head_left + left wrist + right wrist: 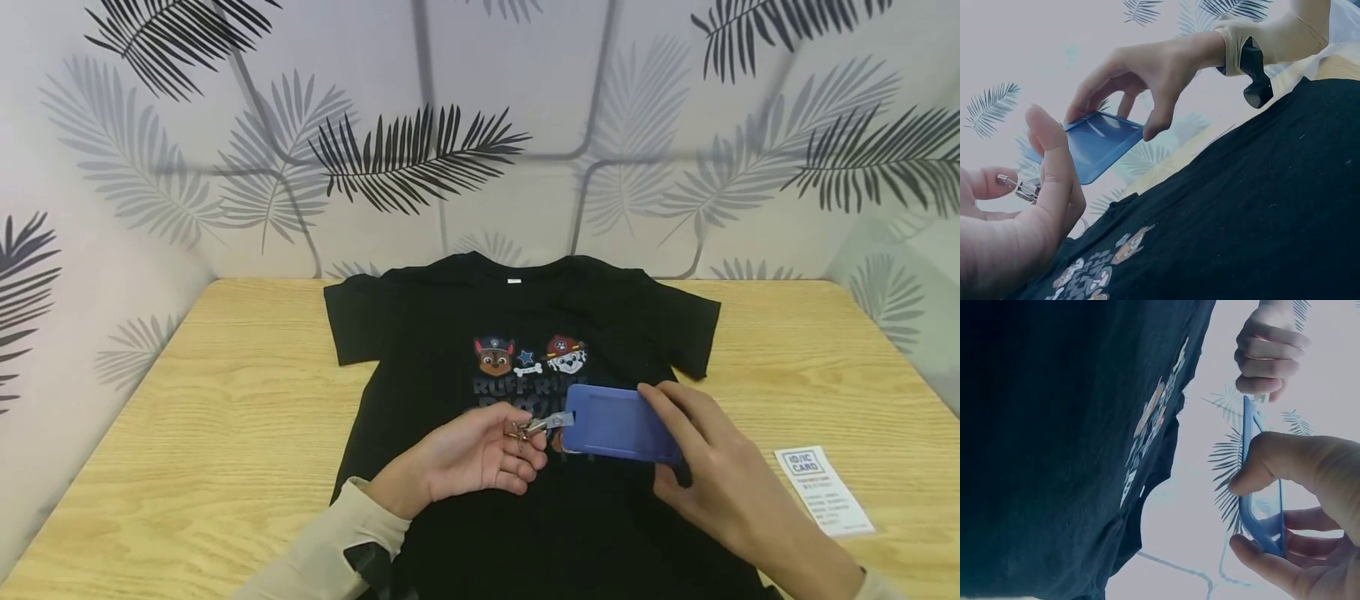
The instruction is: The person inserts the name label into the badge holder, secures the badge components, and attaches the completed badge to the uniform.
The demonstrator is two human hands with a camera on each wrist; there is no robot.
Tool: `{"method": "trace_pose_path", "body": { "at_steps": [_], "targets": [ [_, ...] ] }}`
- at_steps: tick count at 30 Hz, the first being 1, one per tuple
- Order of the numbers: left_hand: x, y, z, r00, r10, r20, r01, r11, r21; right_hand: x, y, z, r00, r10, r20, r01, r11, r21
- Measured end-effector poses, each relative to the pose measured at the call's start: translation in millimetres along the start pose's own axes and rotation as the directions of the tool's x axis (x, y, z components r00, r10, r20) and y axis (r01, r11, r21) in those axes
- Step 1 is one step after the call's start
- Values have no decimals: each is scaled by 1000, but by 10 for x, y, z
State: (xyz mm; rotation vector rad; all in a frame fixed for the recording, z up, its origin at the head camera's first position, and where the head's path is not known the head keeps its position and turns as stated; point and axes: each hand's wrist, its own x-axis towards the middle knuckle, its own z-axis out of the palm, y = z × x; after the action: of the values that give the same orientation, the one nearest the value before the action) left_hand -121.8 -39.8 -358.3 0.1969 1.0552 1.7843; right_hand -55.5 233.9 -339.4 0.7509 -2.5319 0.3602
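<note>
A blue ID card holder [618,423] is held up over a black T-shirt [450,342] in the head view. My right hand [723,475] grips its right end between thumb and fingers. At its left end a clear strap [558,420] joins it to a metal clip [534,428] with a safety pin, which my left hand [480,454] pinches with curled fingers. In the left wrist view the safety pin [1015,182] stands open-looking beside the thumb. The right wrist view shows the card holder [1247,456] edge-on, the thumb on one face.
The T-shirt lies spread on a wooden table [225,417], with cartoon dogs and lettering printed on its chest. A white paper card [823,492] marked ID/IC CARD lies to the right. Behind the table hangs a leaf-patterned backdrop [510,83].
</note>
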Motion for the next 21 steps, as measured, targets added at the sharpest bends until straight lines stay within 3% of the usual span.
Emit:
{"method": "trace_pose_path", "body": {
  "at_steps": [4, 11, 16, 21],
  "targets": [
    [-4, -2, 33, 999, 42, 10, -42, 999, 19, 15, 17, -2, 998, -45, -40, 44, 998, -35],
    [7, 44, 86, 993, 51, 103, -49, 999, -24, 46, 53, -11, 991, -88, -104, 81, 995, -64],
    [-10, 65, 100, 985, 143, 91, -147, 988, 41, 49, 87, 13, 985, -71, -158, 72, 997, 1],
    [-30, 81, 99, 980, 193, 49, -198, 971, 134, 69, 84, 42, 983, -47, -178, 58, 996, 62]
  ]
}}
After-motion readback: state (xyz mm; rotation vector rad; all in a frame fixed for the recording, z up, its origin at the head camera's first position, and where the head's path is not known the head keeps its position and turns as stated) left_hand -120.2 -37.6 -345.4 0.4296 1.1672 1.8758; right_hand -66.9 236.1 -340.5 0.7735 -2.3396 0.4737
